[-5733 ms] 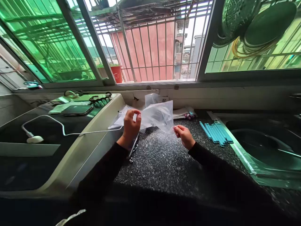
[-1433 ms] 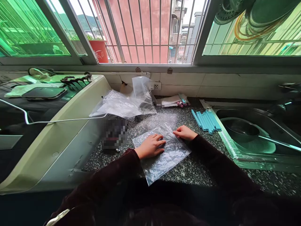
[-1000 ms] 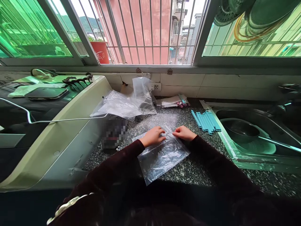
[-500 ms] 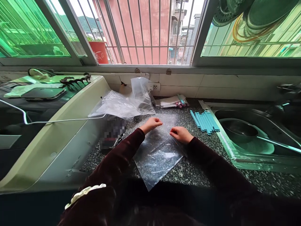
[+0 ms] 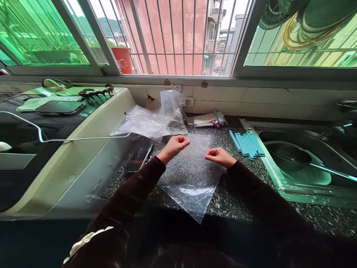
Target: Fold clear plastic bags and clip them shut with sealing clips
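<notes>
A clear plastic bag (image 5: 192, 178) hangs between my hands above the speckled countertop, with one corner pointing down towards me. My left hand (image 5: 175, 147) pinches its upper left edge between thumb and fingers. On the other side, my right hand (image 5: 221, 157) is closed in a pinch at the upper right edge. The speckled counter shows through the film. Behind my left hand lies a heap of more clear plastic bags (image 5: 147, 121) against the tiled wall.
Several light-blue strips (image 5: 247, 144) lie right of my hands, beside the sink (image 5: 281, 190) holding a dark pan (image 5: 290, 153). A phone-like dark object (image 5: 136, 154), partly blurred, is left. White packets (image 5: 205, 120) lie at the back. A white cable (image 5: 83, 139) crosses the washing machine-like appliance (image 5: 92, 149).
My hands have moved slightly apart, and the bag is spread wider and flatter between them. Its lower corner has swung to the right. The whole view has shifted a little.
</notes>
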